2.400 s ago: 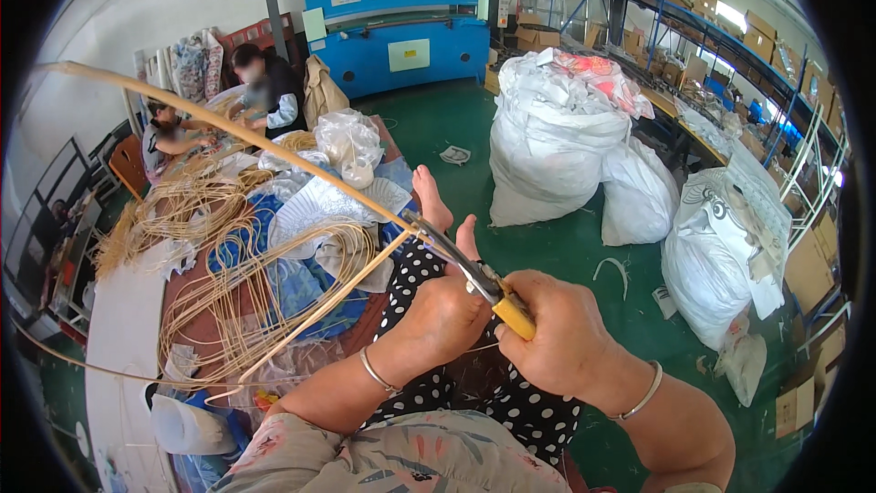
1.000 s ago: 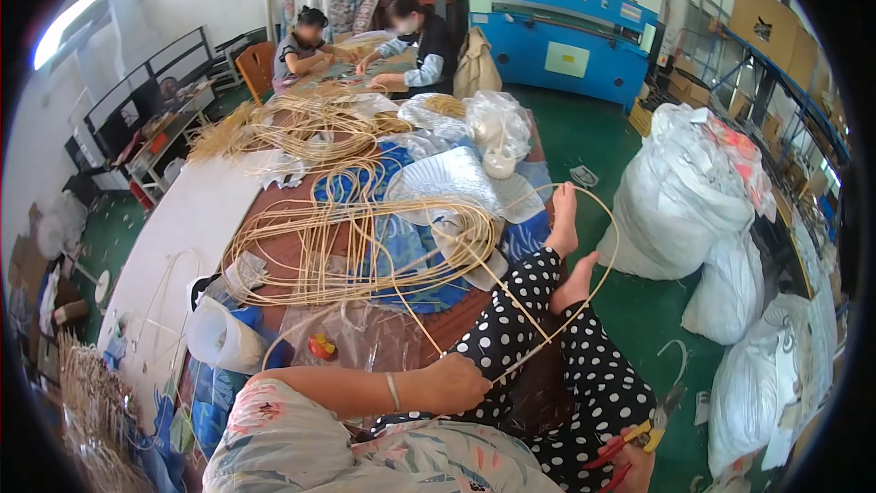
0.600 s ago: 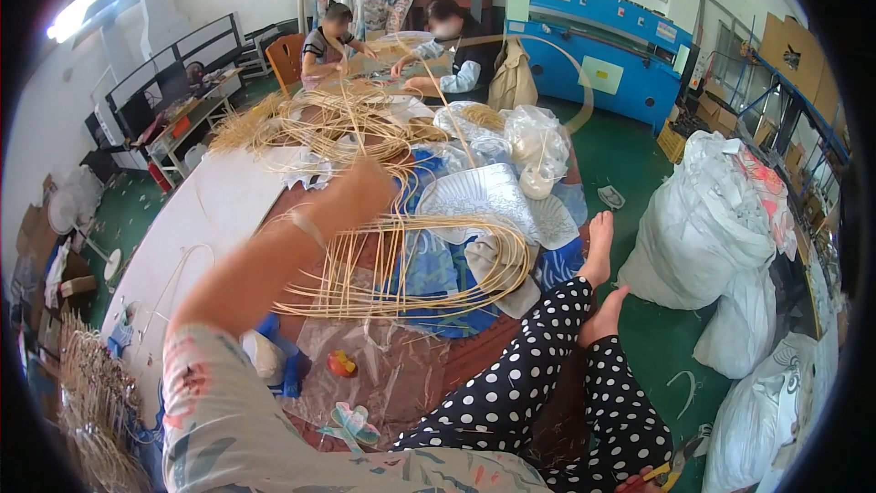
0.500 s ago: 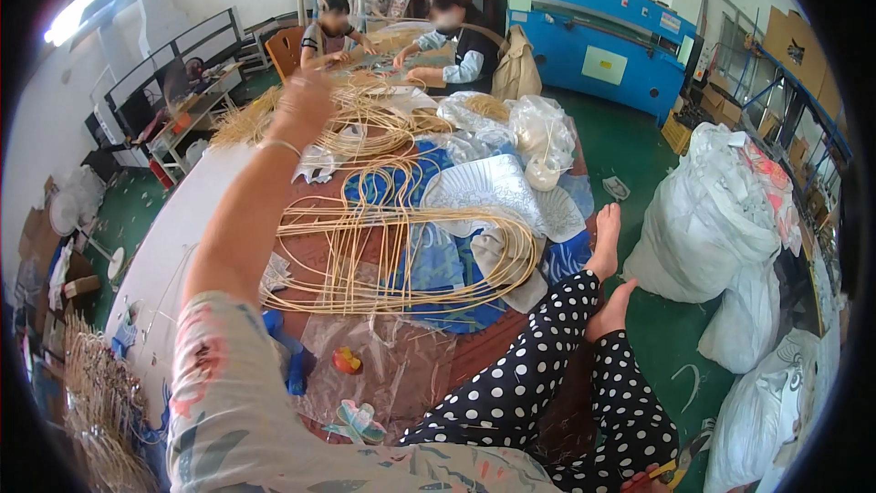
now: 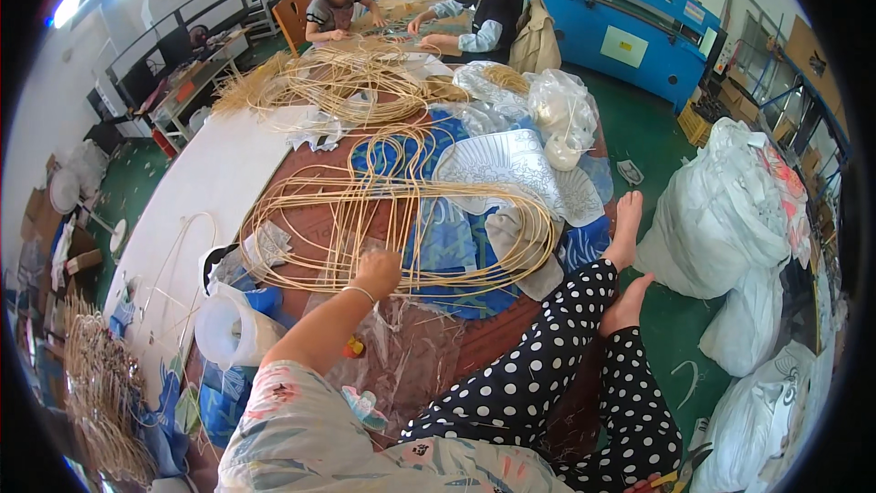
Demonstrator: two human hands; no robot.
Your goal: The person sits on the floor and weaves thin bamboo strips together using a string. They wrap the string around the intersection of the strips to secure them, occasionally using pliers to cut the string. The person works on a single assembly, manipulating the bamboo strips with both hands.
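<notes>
A woven frame of thin tan rattan canes (image 5: 319, 184) lies in front of me, long loops crossed by upright strands. My left hand (image 5: 379, 274) is closed at its near edge, knuckles up, apparently gripping the canes; the fingertips are hidden beneath it. At the lower right rim a small part of my right hand (image 5: 646, 484) shows, closed round yellow-handled pruning shears (image 5: 684, 473) whose dark blades point up and to the right. Blue patterned cloth (image 5: 445, 246) and a grey cloth (image 5: 518, 239) lie under the frame.
Coiled canes (image 5: 365, 96) are heaped farther off, before two people working at the far end. A white bucket (image 5: 233, 333) stands left of my forearm. Bulging white sacks (image 5: 707, 215) line the right side, and a blue machine (image 5: 630, 27) stands behind.
My left hand has come down from its raised position at the upper left to the near edge of the rattan frame. The bucket has come into sight. My right hand stays at the rim.
</notes>
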